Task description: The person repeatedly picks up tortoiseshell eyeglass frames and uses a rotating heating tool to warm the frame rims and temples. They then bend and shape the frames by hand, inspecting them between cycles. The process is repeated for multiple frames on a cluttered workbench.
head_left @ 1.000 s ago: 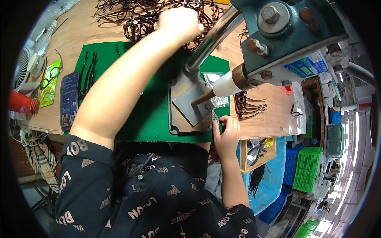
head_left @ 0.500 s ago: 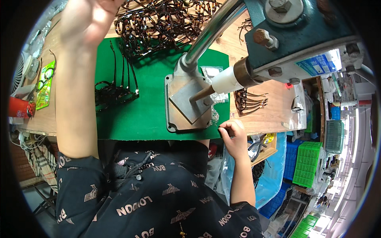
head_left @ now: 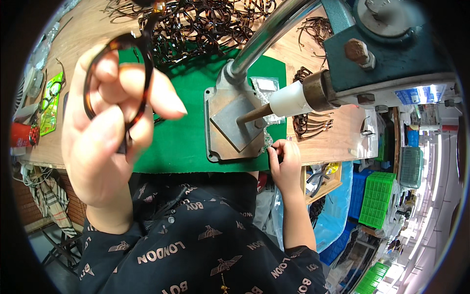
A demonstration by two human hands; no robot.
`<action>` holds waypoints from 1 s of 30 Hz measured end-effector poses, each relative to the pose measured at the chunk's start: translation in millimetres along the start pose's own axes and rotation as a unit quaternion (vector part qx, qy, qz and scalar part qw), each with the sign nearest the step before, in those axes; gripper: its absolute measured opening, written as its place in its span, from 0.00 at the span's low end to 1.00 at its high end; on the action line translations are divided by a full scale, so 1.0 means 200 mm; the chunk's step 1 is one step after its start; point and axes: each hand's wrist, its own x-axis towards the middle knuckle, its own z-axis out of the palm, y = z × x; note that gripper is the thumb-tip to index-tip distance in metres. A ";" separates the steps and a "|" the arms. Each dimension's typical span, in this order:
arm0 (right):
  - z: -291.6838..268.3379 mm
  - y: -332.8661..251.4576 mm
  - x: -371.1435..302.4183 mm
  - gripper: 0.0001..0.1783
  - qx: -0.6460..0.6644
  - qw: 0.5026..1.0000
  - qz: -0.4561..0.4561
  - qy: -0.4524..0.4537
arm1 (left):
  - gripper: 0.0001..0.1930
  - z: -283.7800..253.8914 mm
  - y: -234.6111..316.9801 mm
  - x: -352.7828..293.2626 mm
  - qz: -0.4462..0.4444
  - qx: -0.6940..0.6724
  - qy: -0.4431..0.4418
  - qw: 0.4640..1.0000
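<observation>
The person's left hand was raised close to the camera, its fingers curled in and closed on a tortoiseshell eyeglass frame. One rim ran across the front of the fingers, and the rest of the frame rose above the hand. To the right of this hand stood a bench press, its square steel plate under a metal rod, over a green mat. Beyond the hand, a tangled heap of similar frames covered the far worktop. The right hand rested at the mat's right edge, half curled, thumb near forefinger; a small dark thing showed at the fingertips, though whether it was gripped could not be told. Further out past that hand lay a row of dark frames.

The raised frame seemed likeliest to come to harm by slipping, since the thin rim gave the fingers little to hold. It could also knock the rod if swung right too low, or bend if its slender parts snagged.

The frame's top was cut off by the upper edge, blur softened its outline, and the left hand hid most of the mat behind it.
</observation>
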 end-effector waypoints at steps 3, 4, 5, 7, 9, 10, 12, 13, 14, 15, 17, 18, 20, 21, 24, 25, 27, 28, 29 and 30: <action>0.00 0.01 0.00 0.06 0.007 1.000 0.004 -0.001 | 0.27 0.04 -0.03 -0.06 -0.010 0.009 0.032 0.999; -0.02 0.01 0.01 0.05 0.049 0.998 0.026 -0.011 | 0.27 0.05 -0.04 -0.07 -0.017 0.018 0.042 0.999; -0.04 0.01 0.00 0.04 0.101 0.992 0.077 -0.015 | 0.27 0.06 -0.04 -0.07 -0.021 0.029 0.050 0.998; -0.07 0.03 -0.01 0.04 0.148 0.983 0.100 -0.037 | 0.28 0.07 -0.04 -0.07 -0.022 0.046 0.056 0.997; -0.09 0.06 -0.01 0.04 0.104 0.993 0.023 -0.060 | 0.32 0.08 -0.05 -0.07 -0.007 0.070 0.068 0.995; -0.09 0.07 -0.01 0.04 0.082 0.994 -0.015 -0.072 | 0.34 0.08 -0.06 -0.07 -0.001 0.082 0.071 0.994; -0.09 0.05 0.00 0.05 0.067 0.995 -0.024 -0.071 | 0.38 0.09 -0.07 -0.06 0.006 0.109 0.068 0.992; -0.09 0.04 0.00 0.05 0.059 0.995 -0.029 -0.071 | 0.40 0.09 -0.07 -0.06 0.004 0.112 0.066 0.991; -0.09 0.04 0.01 0.05 0.058 0.995 -0.026 -0.073 | 0.41 0.09 -0.07 -0.05 0.001 0.115 0.064 0.991; -0.09 0.03 0.01 0.05 0.058 0.995 -0.024 -0.075 | 0.42 0.10 -0.07 -0.05 -0.005 0.107 0.066 0.992; -0.08 0.02 0.02 0.05 0.053 0.995 -0.022 -0.079 | 0.43 0.11 -0.07 -0.05 -0.017 0.094 0.072 0.993; -0.08 0.02 0.02 0.05 0.050 0.995 -0.023 -0.080 | 0.43 0.11 -0.07 -0.06 -0.023 0.090 0.075 0.993; -0.08 0.01 0.03 0.05 0.041 0.995 -0.025 -0.084 | 0.42 0.12 -0.07 -0.06 -0.032 0.082 0.078 0.993; -0.08 0.01 0.03 0.05 0.036 0.995 -0.026 -0.086 | 0.41 0.12 -0.07 -0.06 -0.037 0.078 0.079 0.993; -0.09 0.00 0.04 0.05 0.029 0.993 -0.034 -0.108 | 0.40 0.12 -0.08 -0.07 -0.036 0.071 0.078 0.994; -0.09 -0.01 0.05 0.05 0.028 0.992 -0.038 -0.117 | 0.40 0.12 -0.08 -0.07 -0.039 0.064 0.076 0.994; -0.11 -0.01 0.06 0.05 0.029 0.988 -0.065 -0.134 | 0.40 0.12 -0.09 -0.07 -0.047 0.052 0.069 0.995; -0.11 -0.01 0.07 0.05 0.029 0.986 -0.078 -0.143 | 0.40 0.12 -0.09 -0.07 -0.052 0.048 0.066 0.995; -0.12 0.00 0.07 0.05 0.040 0.986 -0.080 -0.143 | 0.41 0.12 -0.09 -0.07 -0.056 0.042 0.063 0.996; -0.12 0.01 0.06 0.04 0.049 0.985 -0.081 -0.143 | 0.41 0.12 -0.08 -0.07 -0.059 0.035 0.060 0.996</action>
